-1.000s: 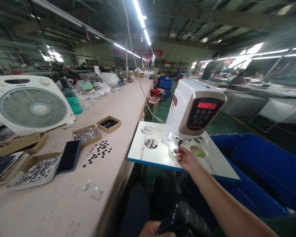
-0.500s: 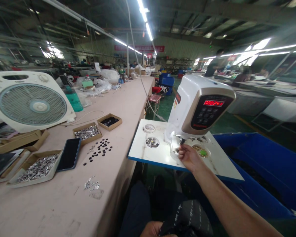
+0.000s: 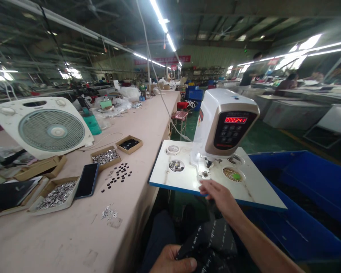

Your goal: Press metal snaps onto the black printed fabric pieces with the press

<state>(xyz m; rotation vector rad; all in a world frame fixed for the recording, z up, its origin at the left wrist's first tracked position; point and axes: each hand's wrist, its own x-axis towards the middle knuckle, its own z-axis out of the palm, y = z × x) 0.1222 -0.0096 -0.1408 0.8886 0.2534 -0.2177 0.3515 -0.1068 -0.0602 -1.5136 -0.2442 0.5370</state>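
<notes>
My left hand (image 3: 173,261) is closed on a piece of black fabric (image 3: 213,242) printed with rows of white lettering, bunched over my lap. A dark strip of it rises toward my right hand (image 3: 217,195), which hovers by the front edge of the white machine table (image 3: 182,184). Its fingers are stretched out toward the left, and I see nothing between them. Just beyond the fingertips sits the small lower die (image 3: 205,174) of a snap press (image 3: 227,121), under its dark upper die (image 3: 208,163). The red display is lit.
Round wells in the machine table hold metal parts (image 3: 176,165) and brass-coloured pieces (image 3: 232,174). On the long table at left are boxes of metal snaps (image 3: 57,195), loose black caps (image 3: 122,172), a phone (image 3: 86,181) and a fan (image 3: 57,129). A blue bin (image 3: 307,182) stands at right.
My right hand has drawn back from the dies toward me, its fingers straightening from a pinch. The left hand still grips the fabric, and more of that hand shows. The view has shifted slightly.
</notes>
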